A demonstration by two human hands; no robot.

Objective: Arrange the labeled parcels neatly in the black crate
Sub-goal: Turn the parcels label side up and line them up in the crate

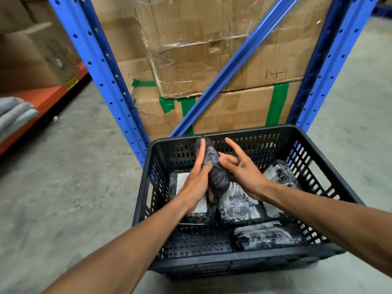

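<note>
Labeled parcels, dark items in clear crinkled plastic wrap: in the head view we hold one such parcel [212, 166] upright above the black perforated plastic crate [239, 133], between both hands. Our left hand [197, 181] lies flat against its left side, fingers extended; our right hand [244, 170] touches its right side with fingers spread wide, so the grip looks loose. Four wrapped parcels [239, 203] already lie on the crate floor, leaving the near-left corner bare. To place it well, we judge, turn it label up and lay it flat there.
</note>
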